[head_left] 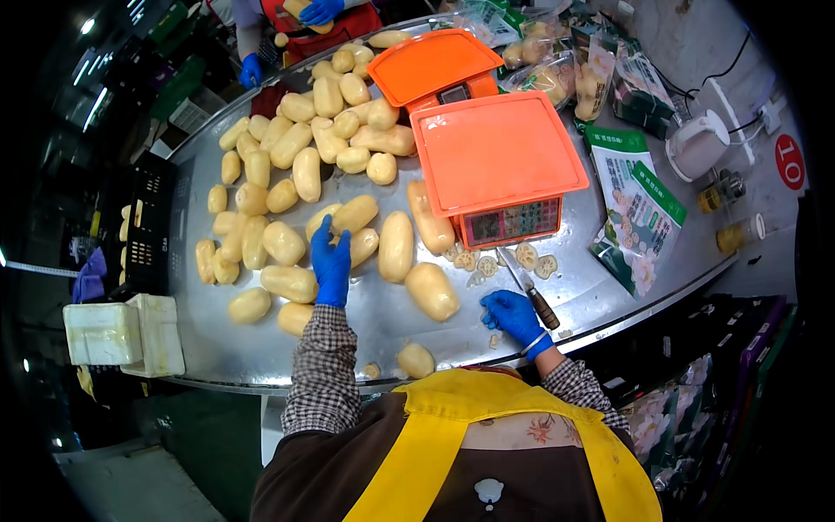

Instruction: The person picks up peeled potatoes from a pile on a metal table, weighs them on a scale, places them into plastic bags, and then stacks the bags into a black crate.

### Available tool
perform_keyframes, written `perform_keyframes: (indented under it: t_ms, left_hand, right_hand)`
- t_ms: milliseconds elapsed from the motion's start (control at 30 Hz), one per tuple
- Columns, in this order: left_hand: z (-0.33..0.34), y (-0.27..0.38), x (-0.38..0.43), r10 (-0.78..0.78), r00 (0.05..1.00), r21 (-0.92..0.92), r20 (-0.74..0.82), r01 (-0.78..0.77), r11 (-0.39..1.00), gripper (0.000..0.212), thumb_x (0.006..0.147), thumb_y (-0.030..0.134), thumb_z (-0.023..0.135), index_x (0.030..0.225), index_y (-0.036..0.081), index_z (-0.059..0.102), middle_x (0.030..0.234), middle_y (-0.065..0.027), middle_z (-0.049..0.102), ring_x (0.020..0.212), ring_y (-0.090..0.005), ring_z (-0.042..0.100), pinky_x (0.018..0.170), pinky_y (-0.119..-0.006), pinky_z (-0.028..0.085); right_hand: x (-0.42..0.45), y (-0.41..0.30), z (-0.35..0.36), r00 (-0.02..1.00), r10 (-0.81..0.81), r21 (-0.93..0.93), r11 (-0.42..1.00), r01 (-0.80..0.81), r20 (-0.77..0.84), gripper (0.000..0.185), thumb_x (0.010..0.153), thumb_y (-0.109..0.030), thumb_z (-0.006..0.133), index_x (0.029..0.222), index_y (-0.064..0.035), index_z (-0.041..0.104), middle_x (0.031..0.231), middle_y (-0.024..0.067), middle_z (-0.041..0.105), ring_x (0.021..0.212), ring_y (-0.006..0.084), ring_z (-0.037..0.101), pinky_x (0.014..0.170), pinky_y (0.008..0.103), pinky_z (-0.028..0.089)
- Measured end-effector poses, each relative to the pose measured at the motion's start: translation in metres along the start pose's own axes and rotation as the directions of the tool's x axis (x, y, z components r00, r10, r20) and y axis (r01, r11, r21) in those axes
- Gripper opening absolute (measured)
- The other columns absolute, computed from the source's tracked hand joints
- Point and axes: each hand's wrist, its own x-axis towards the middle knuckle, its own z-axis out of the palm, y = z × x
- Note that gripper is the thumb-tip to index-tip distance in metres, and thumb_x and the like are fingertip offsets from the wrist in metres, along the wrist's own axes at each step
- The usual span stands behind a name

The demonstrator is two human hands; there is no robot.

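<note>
My left hand [331,264], in a blue glove, reaches over the peeled lotus root pieces, its fingers apart at a lotus root piece [355,213]; whether it grips that piece is unclear. My right hand [514,318], gloved in blue with fingers curled, rests low over the metal table beside a knife [530,287] with a wooden handle. Between the hands lie a long lotus root piece [395,246] and a thick one [432,291]. Thin lotus root slices [487,265] are by the blade. Behind them stands an orange digital scale [499,153], its pan bare.
A second orange scale [434,65] stands behind. Printed bags [636,202], an electric kettle [698,145] and jars [740,233] are at right. At left are a black crate [149,225] and foam boxes [103,334]. Across the metal table [196,339] a co-worker's gloved hand [321,11] holds a piece.
</note>
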Motion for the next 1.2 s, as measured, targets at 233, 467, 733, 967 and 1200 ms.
perform_keyframes:
  t_ms: [233, 467, 733, 967, 1200]
  left_hand:
    - [-0.012, 0.012, -0.069, 0.162, 0.986, -0.04, 0.046, -0.16, 0.986, 0.035, 0.078, 0.007, 0.063, 0.111, 0.002, 0.053, 0.104, -0.0102, 0.056, 0.091, -0.0199, 0.053, 0.08, -0.029, 0.043]
    - [-0.004, 0.016, -0.114, 0.024, 0.985, -0.032, 0.169, -0.018, 0.999, 0.037, 0.078, 0.01, 0.061, 0.114, 0.005, 0.053, 0.1, -0.0112, 0.054, 0.09, -0.023, 0.052, 0.08, -0.032, 0.044]
    - [-0.038, 0.001, -0.131, -0.025, 0.999, -0.059, 0.021, 0.026, 0.998, 0.034, 0.077, 0.007, 0.061, 0.111, 0.005, 0.056, 0.094, -0.0099, 0.054, 0.085, -0.021, 0.052, 0.076, -0.031, 0.044]
    - [-0.077, -0.012, -0.144, -0.067, 0.992, -0.025, -0.107, 0.065, 0.998, 0.028, 0.079, 0.001, 0.058, 0.106, 0.005, 0.058, 0.093, -0.0072, 0.056, 0.079, -0.0169, 0.054, 0.073, -0.026, 0.045]
    - [-0.072, -0.001, -0.111, 0.03, 0.994, 0.021, -0.104, -0.028, 0.999, 0.03, 0.077, 0.005, 0.061, 0.107, 0.005, 0.057, 0.097, -0.0123, 0.057, 0.089, -0.0259, 0.055, 0.076, -0.032, 0.045]
  right_hand:
    - [-0.006, 0.001, 0.003, 0.999, -0.037, 0.044, 0.998, 0.038, -0.022, 0.017, 0.087, -0.012, 0.054, 0.096, 0.0006, 0.059, 0.076, 0.0074, 0.061, 0.064, 0.0111, 0.058, 0.059, 0.0228, 0.048]
    - [0.007, -0.028, 0.022, 0.936, -0.353, -0.292, 0.895, 0.337, -0.003, 0.02, 0.084, -0.012, 0.058, 0.101, -0.001, 0.059, 0.088, 0.0066, 0.062, 0.077, 0.0121, 0.059, 0.069, 0.0233, 0.047]
    - [0.024, -0.066, 0.055, 0.883, -0.447, -0.513, 0.729, 0.453, 0.145, 0.026, 0.082, -0.008, 0.059, 0.108, -0.0038, 0.056, 0.097, 0.007, 0.059, 0.081, 0.0135, 0.058, 0.073, 0.025, 0.047]
    - [0.031, -0.064, 0.08, 0.794, -0.528, -0.734, 0.403, 0.546, 0.301, 0.057, 0.073, -0.02, 0.069, 0.122, -0.0048, 0.044, 0.119, 0.0154, 0.047, 0.108, 0.0284, 0.047, 0.09, 0.0353, 0.039]
    - [0.03, -0.05, 0.096, 0.809, -0.465, -0.819, 0.258, 0.512, 0.359, 0.089, 0.062, -0.031, 0.076, 0.131, 0.0, 0.03, 0.129, 0.024, 0.036, 0.12, 0.0378, 0.035, 0.101, 0.0418, 0.029]
